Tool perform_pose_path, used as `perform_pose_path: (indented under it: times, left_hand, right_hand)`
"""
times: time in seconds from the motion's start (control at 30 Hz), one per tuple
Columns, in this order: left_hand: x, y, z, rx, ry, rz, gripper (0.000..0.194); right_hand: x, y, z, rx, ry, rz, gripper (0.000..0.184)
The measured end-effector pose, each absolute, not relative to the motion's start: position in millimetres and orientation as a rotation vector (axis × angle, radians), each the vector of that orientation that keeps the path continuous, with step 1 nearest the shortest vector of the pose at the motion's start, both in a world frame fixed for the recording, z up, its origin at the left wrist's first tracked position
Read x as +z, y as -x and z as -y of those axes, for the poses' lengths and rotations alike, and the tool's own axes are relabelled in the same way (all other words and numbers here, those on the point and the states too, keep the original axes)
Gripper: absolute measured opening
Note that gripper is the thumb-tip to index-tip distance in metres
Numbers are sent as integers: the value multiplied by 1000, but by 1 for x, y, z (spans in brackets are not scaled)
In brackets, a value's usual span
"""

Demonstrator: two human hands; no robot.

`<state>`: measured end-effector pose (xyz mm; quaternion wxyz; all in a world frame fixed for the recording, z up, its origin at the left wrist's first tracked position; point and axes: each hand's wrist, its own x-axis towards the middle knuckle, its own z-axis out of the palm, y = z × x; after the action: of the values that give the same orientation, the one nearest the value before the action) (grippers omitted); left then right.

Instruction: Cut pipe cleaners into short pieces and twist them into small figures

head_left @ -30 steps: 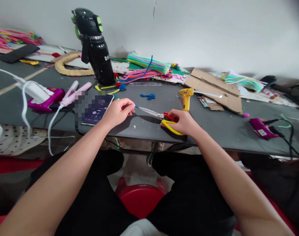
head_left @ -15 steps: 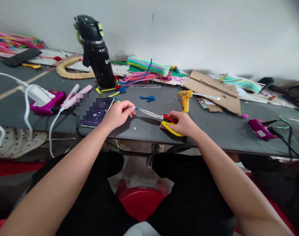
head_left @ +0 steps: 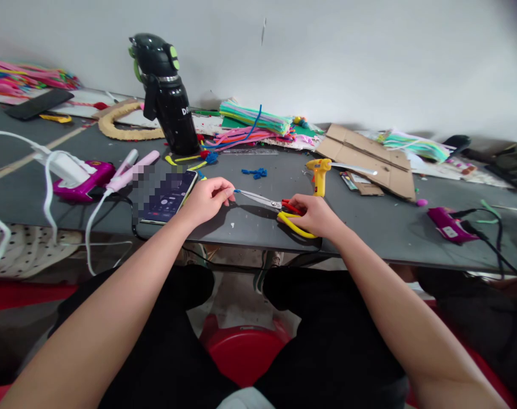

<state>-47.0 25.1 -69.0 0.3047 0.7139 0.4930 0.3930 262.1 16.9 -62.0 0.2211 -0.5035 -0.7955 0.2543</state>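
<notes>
My right hand point(head_left: 311, 215) is closed on the red and yellow handles of a pair of scissors point(head_left: 260, 200), whose blades point left. At the blade tips, my left hand point(head_left: 211, 197) pinches a small piece of blue pipe cleaner point(head_left: 236, 191); most of it is hidden by the fingers. Several short blue pipe cleaner pieces point(head_left: 255, 172) lie on the grey table just beyond the blades. Beside my left wrist rests a phone point(head_left: 168, 196) with its screen lit.
A black bottle point(head_left: 173, 108) stands at the back left. A yellow glue gun point(head_left: 320, 175) is upright beyond my right hand, near flat cardboard point(head_left: 369, 156). Purple power sockets point(head_left: 452, 225) with cables sit at right and left. Bundles of pipe cleaners point(head_left: 258, 116) lie along the wall.
Both hands keep almost the same place, with the scissors' tips still at the blue piece. Less blue shows at the tips now. The camera view has shifted slightly.
</notes>
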Motion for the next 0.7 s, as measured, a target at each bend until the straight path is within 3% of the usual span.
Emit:
perform_pose_path:
  times: [0.7]
  left_hand:
    - [-71,47,-27,1055,-1883,-1302,23]
  right_hand:
    - [-62,-262,-15,705,1403,2147,46]
